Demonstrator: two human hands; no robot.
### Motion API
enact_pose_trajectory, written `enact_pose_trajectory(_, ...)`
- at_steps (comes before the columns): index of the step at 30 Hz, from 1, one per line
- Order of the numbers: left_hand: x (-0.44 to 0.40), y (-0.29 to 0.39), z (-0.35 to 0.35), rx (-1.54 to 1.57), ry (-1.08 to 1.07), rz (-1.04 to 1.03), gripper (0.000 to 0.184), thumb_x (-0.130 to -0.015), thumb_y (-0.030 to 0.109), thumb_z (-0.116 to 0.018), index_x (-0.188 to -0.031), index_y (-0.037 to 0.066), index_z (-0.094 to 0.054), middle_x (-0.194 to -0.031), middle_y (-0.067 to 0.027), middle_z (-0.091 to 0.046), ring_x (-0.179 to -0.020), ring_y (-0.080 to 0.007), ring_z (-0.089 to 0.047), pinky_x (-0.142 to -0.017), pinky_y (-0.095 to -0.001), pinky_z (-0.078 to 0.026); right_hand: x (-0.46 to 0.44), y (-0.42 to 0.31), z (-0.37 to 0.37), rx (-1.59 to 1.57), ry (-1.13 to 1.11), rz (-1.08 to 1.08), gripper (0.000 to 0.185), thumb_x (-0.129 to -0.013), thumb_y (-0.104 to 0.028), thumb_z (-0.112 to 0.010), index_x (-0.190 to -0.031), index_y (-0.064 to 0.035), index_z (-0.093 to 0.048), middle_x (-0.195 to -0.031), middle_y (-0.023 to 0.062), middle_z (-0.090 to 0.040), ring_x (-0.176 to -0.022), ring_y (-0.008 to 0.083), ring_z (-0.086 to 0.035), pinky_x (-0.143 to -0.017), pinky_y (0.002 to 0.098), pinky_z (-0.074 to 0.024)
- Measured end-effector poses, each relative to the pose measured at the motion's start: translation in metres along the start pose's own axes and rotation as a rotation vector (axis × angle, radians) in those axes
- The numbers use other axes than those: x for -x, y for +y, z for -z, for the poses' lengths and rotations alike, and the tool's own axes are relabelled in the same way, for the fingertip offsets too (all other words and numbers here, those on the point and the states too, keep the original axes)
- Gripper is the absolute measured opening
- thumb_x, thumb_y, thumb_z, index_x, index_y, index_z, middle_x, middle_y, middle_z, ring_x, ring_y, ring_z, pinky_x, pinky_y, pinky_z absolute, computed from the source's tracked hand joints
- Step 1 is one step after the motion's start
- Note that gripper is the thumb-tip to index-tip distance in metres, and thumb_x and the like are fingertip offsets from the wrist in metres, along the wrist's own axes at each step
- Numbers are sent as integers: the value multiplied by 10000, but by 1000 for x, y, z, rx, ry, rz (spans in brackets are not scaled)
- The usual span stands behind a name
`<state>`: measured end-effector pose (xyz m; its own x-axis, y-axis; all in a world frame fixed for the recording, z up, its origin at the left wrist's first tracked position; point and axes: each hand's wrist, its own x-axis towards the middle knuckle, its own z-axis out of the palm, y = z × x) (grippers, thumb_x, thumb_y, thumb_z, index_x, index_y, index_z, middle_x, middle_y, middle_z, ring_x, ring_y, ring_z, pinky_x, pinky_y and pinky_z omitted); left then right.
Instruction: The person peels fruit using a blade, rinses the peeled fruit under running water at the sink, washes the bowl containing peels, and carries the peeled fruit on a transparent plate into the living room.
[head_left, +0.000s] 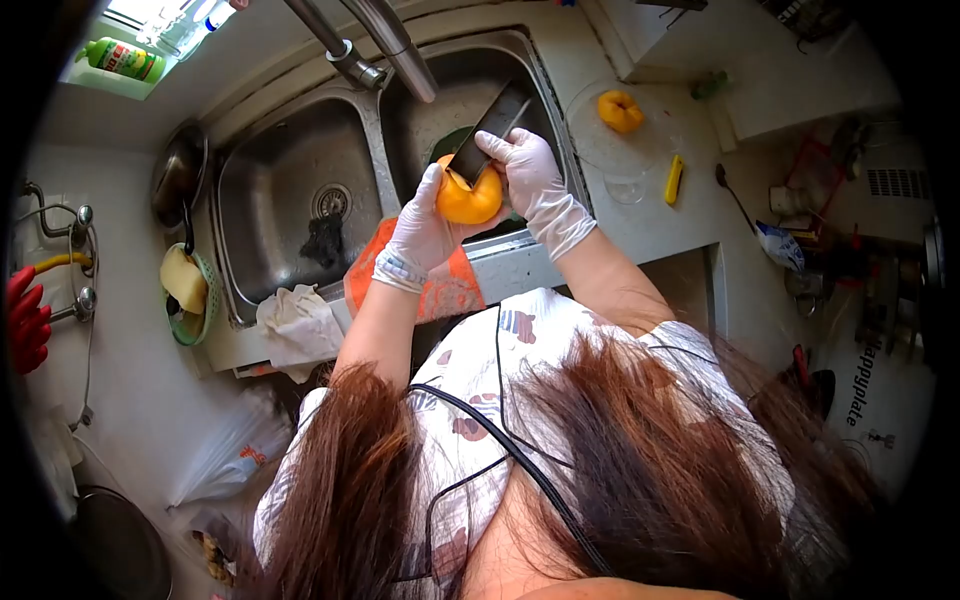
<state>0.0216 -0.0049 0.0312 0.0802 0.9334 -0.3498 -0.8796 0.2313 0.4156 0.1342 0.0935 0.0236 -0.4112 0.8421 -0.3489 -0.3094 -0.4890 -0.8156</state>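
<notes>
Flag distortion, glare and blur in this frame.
Head view throughout: strong fisheye bending, black corners; light washed out around the green bottle; soft reflections on the steel sink; yellow pepper fairly crisp, no obvious motion blur; right edge dim, harder to read.

White wall (120, 215), bright window (150, 14) (top left), pale counter (662, 232), 2-basin steel sink (280, 165).

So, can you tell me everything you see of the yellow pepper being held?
The yellow pepper looks smooth, glossy and plump, with a dip in its upper side. The gloved left hand grips it near the front edge of the right sink basin. The knife, in the gloved right hand, meets the dip; how deep it goes is hidden.
</notes>
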Motion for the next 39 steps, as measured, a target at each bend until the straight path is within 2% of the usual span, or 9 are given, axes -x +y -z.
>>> enact_pose_trajectory(6,4,6,13,-207,-216,44,564,-864,347,-636,-1304,86,-397,-1268,-145,-497,-1140,-348,-541,-917,-441,-497,-1,4,7,-102,181,64,103,-843,-109,-671,-824,-29,-609,-750,27,-619,-615,103,-564,-581,246,-479)
enact_pose_trajectory(18,-3,-8,23,-157,-108,-192,699,-793,42,-687,-1384,161,-333,-1250,-90,-484,-1150,-308,-530,-921,-436,-496,-5,23,18,63,364,97,179,-813,-153,-709,-732,-68,-574,-608,-8,-546,-459,67,-471,-407,222,-369)
enact_pose_trajectory(22,8,16,21,-144,-103,-350,688,-804,56,-659,-1390,176,-318,-1292,-128,-447,-1205,-389,-467,-992,-468,-440,-19,33,59,72,675,9,176,-842,-131,-670,-736,-61,-548,-674,9,-555,-490,63,-480,-404,202,-365)
enact_pose_trajectory(25,7,26,29,-89,-155,-245,655,-833,91,-637,-1395,195,-316,-1309,-139,-436,-1217,-405,-450,-1017,-476,-412,-27,30,61,577,372,113,209,-824,-186,-669,-850,13,-610,-744,141,-638,-603,212,-638,-510,309,-488)
enact_pose_trajectory(26,5,24,34,-32,-157,-238,587,-873,253,-617,-1387,194,-340,-1331,-156,-424,-1247,-436,-399,-1025,-523,-381,-38,43,65,1202,482,704,307,-808,-248,-665,-923,34,-625,-838,203,-657,-794,325,-655,-670,371,-513)
enact_pose_trajectory(27,3,21,39,89,-154,-192,581,-873,320,-601,-1380,186,-353,-1337,-159,-423,-1254,-442,-385,-1020,-539,-375,-29,24,48,1215,414,771,339,-799,-277,-654,-931,34,-631,-888,215,-644,-901,403,-598,-779,404,-486)
enact_pose_trajectory(29,-3,18,43,330,-154,-104,602,-872,454,-568,-1367,169,-378,-1347,-164,-419,-1267,-453,-357,-1011,-570,-363,-30,14,41,1073,420,540,281,-817,-247,-662,-910,16,-631,-810,170,-666,-745,324,-643,-669,376,-503)
enact_pose_trajectory(32,-6,15,45,286,-49,-52,633,-884,597,-418,-1346,165,-407,-1329,-151,-448,-1235,-461,-388,-1005,-579,-350,-23,2,30,239,334,161,168,-839,-186,-683,-813,-41,-601,-658,15,-597,-509,64,-507,-452,219,-398)
enact_pose_trajectory(39,-11,7,38,149,67,-110,692,-892,617,-387,-1305,64,-439,-1303,-145,-476,-1198,-364,-457,-1029,-555,-320,9,17,-5,196,18,-26,194,-829,-184,-699,-815,-25,-588,-680,24,-589,-525,68,-491,-493,193,-403)
